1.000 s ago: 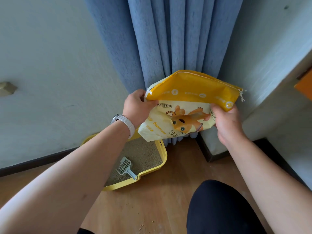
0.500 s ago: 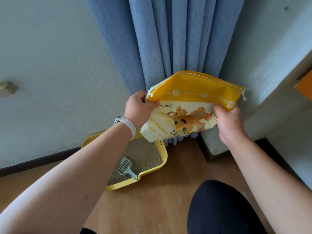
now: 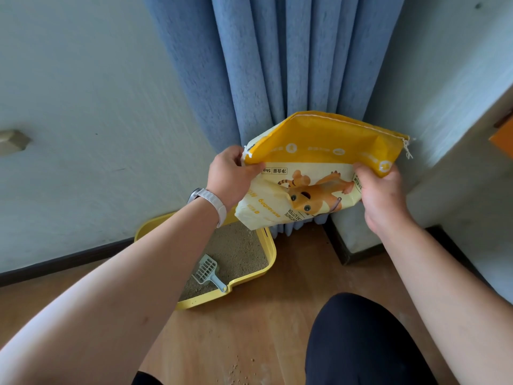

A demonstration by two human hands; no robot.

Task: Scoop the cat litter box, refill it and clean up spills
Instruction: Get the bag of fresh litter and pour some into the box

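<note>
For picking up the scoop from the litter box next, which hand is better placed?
Left, probably. The left hand holds the bag directly above the litter box, where the scoop lies; the right hand is farther away.

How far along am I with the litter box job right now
Scooping can't be judged, though the scoop is parked in the litter box. In hand: left hand and right hand hold the litter bag upended over the box; no pour visible. Left: spilled grains on the floor.
</note>
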